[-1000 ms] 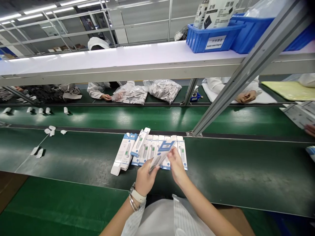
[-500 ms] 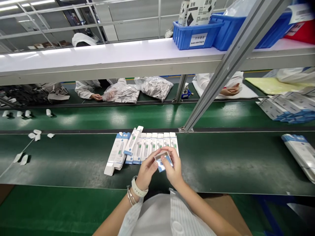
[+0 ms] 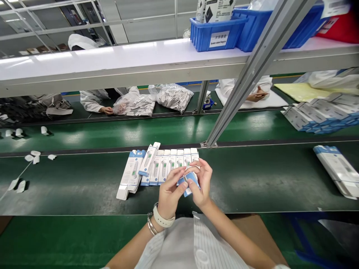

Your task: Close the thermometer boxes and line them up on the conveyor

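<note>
Both hands hold one small blue-and-white carton [image 3: 188, 180], its end turned up toward me. My left hand [image 3: 171, 189] grips the carton's left side, thumb on the near edge. On the other side my right hand [image 3: 201, 183] has its thumb pressed on the blue end, with its fingers curved behind. Just beyond my hands lies a row of thermometer cartons [image 3: 164, 168], side by side. One carton [image 3: 149, 159] rests slanted on top of that row. At the row's left is a stack of flattened cartons [image 3: 130, 173].
A slanted metal post [image 3: 238, 99] rises behind the work surface [image 3: 252, 179]. More flat cartons [image 3: 336, 170] lie at the right. Small white parts [image 3: 21, 186] are scattered at the left. Across the green belt [image 3: 134, 132], co-workers' hands [image 3: 106, 110] and plastic bags [image 3: 172, 97] show.
The carton's end showed an opening before; now blue flaps cover most of it under my thumbs. My right fingers have lifted and spread a little. The whole view has shifted slightly.
</note>
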Action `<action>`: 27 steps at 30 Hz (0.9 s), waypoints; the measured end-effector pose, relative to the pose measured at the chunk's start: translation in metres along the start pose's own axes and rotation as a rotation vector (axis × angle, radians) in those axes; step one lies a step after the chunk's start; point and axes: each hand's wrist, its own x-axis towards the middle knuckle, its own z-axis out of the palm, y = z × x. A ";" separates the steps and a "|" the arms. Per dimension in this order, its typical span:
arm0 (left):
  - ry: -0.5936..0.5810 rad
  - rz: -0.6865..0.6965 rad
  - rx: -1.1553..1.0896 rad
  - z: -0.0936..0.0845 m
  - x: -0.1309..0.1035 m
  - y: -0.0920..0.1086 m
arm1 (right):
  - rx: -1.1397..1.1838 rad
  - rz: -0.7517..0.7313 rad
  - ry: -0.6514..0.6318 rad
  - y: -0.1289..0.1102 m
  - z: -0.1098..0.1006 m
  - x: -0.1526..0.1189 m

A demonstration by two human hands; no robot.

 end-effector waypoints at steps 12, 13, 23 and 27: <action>-0.197 0.046 0.239 -0.015 0.007 0.004 | -0.049 -0.091 -0.129 0.009 -0.020 -0.001; -0.212 -0.001 0.232 -0.013 0.007 0.004 | -0.067 -0.114 -0.149 0.011 -0.022 0.000; -0.061 0.027 0.443 -0.003 0.003 -0.005 | -0.223 -0.069 -0.139 0.015 -0.024 -0.001; -0.049 0.016 0.459 -0.002 0.002 -0.010 | -0.241 -0.048 -0.132 0.016 -0.025 -0.004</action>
